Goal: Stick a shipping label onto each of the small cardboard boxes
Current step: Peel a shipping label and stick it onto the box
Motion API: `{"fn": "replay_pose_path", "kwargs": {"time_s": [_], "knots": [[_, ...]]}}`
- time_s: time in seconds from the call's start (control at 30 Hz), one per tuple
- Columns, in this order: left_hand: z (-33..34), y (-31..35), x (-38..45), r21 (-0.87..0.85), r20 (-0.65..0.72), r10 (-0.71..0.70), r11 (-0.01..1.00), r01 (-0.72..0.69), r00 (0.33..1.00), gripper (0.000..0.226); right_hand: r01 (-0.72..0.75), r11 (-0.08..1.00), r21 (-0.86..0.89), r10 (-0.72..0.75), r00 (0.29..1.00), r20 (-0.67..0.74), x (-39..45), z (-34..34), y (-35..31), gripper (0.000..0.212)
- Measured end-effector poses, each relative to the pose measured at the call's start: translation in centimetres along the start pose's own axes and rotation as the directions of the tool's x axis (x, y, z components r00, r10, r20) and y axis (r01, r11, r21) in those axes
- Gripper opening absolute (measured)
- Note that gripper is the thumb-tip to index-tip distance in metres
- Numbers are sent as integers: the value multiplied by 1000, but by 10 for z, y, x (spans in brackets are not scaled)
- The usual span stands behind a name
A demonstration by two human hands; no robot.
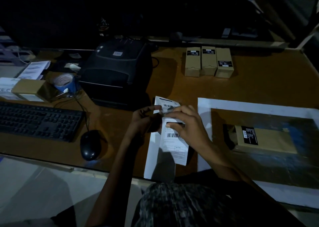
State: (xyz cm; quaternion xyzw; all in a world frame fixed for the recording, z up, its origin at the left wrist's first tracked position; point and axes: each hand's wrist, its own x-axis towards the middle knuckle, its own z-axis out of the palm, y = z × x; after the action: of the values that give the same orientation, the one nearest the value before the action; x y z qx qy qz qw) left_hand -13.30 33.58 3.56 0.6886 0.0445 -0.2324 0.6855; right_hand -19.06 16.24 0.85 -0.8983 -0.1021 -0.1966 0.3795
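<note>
A white shipping label (174, 140) with barcodes is held up over the brown table's middle. My left hand (146, 119) pinches its upper left edge. My right hand (186, 123) pinches it from the right, thumb on the printed face. A white backing sheet (153, 157) hangs behind the label. One small cardboard box (264, 140) with a black sticker lies inside a white taped rectangle (241, 104) at the right. Three more small boxes (208, 62) stand side by side at the back.
A black label printer (117, 71) sits left of centre. A keyboard (39, 119) and mouse (89, 144) lie at the left front. A blue tape roll (64, 82), another box (28, 90) and papers (34, 69) crowd the far left.
</note>
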Motion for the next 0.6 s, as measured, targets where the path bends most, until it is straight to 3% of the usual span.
{"fn": "replay_pose_path", "kwargs": {"time_s": [0.23,0.6], "knots": [[2,0,-6,-9,2,-23,1000,23,1000,24,10,997,72,-17,994,104,1,-1,-2,27],[2,-2,-7,27,13,-3,1000,3,1000,26,-33,987,159,14,992,122,2,-5,-5,15]]}}
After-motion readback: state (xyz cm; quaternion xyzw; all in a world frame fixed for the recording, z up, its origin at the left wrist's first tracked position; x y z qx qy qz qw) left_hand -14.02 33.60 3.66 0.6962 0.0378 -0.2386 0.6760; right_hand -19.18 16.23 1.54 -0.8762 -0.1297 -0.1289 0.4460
